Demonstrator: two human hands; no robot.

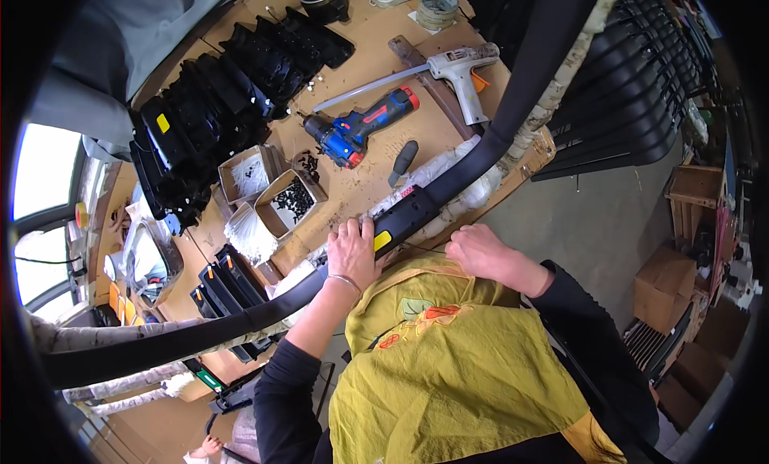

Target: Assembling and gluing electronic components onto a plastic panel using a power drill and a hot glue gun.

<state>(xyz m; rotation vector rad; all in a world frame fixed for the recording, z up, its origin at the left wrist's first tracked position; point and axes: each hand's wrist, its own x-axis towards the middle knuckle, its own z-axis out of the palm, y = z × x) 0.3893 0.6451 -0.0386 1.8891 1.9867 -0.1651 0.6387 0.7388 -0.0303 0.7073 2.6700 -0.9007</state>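
So the two little cardboard boxes on the bench: one box (pixel 225 184) has thin white pieces in it, and the other box (pixel 268 221) has a scatter of tiny black parts, too small to make out. A bundle of skinny white strips (pixel 250 237) sits right beside them. The long black bar (pixel 522 100) is in front of the person, running in a big curve along the near edge of the bench, smooth and matte with a yellow patch (pixel 383 241) on it. Left hand (pixel 352 253) is wrapped over the bar just beside that patch, fingers close together. Right hand (pixel 481 252) is near the bar but apart from it, fingers curled in narrow; can't tell if they're pinching anything. There's crinkly clear plastic (pixel 463 198) under the bar, plus pale, bark-like poles (pixel 547 104). The apron (pixel 448 368) is wrinkled mustard cloth with leafy stitching.
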